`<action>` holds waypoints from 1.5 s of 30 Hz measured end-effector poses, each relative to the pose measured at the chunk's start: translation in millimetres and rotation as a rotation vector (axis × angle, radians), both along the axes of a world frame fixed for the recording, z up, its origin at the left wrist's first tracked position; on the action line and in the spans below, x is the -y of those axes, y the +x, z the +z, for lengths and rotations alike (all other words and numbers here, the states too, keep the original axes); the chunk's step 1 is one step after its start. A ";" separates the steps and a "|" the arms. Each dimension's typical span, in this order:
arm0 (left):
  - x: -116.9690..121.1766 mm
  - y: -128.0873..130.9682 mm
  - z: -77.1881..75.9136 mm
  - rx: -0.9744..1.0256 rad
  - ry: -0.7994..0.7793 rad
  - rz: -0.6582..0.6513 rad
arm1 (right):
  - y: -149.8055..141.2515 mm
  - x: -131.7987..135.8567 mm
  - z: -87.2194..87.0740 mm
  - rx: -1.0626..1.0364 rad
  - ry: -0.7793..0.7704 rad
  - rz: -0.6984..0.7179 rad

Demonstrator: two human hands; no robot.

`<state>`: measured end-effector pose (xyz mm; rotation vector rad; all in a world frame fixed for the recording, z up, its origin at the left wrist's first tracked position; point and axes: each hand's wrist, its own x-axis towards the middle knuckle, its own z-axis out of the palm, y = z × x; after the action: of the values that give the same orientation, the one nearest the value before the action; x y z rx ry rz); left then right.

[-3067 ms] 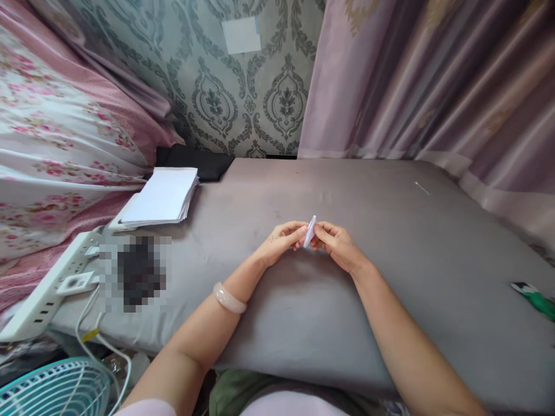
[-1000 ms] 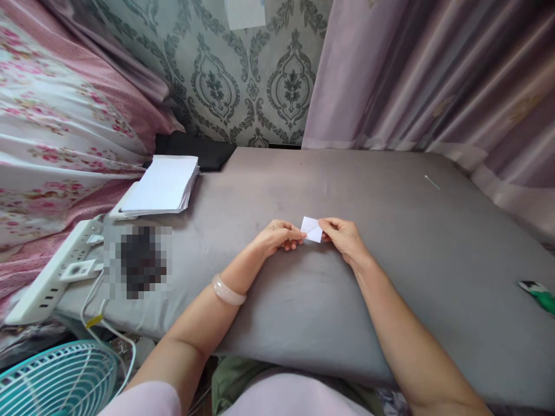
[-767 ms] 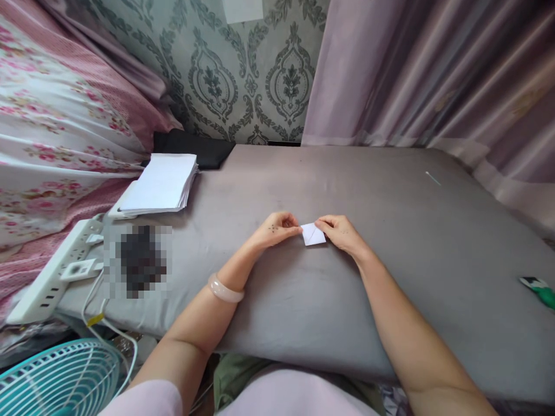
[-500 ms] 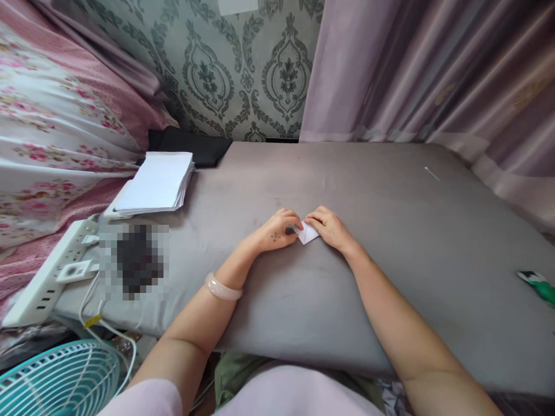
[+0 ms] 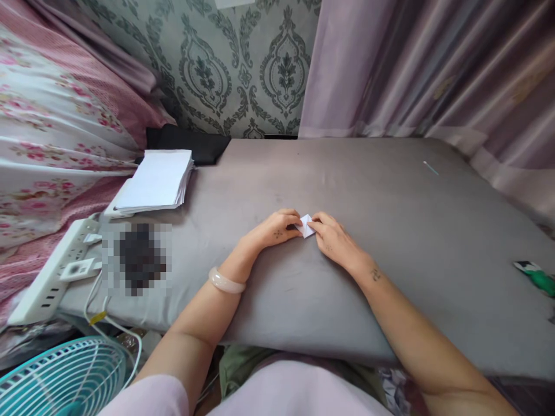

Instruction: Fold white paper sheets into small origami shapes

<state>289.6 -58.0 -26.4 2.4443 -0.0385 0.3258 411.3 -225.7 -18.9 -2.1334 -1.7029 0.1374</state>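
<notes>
A small folded piece of white paper point(image 5: 307, 228) lies at the middle of the grey-covered surface, one corner pointing toward me. My left hand point(image 5: 281, 227) grips its left side, thumb in front and fingers curled behind. From the right, my right hand point(image 5: 332, 234) has its fingertips pressed on the paper's right part. Both hands rest low, close to the cloth. The fingers hide the paper's side corners. A pale bangle point(image 5: 226, 281) sits on my left forearm.
A stack of white paper point(image 5: 155, 180) lies at the back left before a black folded item point(image 5: 191, 144). At left are a power strip point(image 5: 54, 274) with cables and a teal fan point(image 5: 65, 378). A green-handled object point(image 5: 537, 277) lies far right, a thin white stick point(image 5: 430, 168) farther back.
The paper was held up edge-on, then tilted to show its creased face. It is now lower, near the cloth, turned corner toward me. My right hand shifted from its edge onto its face.
</notes>
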 end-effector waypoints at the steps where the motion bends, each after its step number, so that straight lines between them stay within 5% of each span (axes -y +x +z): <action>1: 0.3 -0.1 -0.4 0.001 0.005 0.005 | -4.3 1.9 1.8 0.040 -0.023 -0.018; 8: 1.1 -1.3 -1.4 0.013 0.035 -0.010 | -22.2 10.0 2.5 0.208 -0.086 -0.096; 15: 4.5 -5.0 1.2 0.030 0.079 -0.013 | -16.1 7.4 -2.5 0.066 0.015 -0.148; 25: 9.1 0.3 -2.5 -0.002 -0.116 0.273 | 0.7 -3.7 -13.2 -0.178 0.117 -0.226; 45: 13.8 6.9 -2.4 -0.081 -0.153 0.454 | 0.0 -8.8 -20.6 -0.259 0.223 -0.415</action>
<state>296.6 -71.8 -28.8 2.2917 0.5619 0.4091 411.3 -217.0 -39.6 -2.1401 -1.0555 0.0939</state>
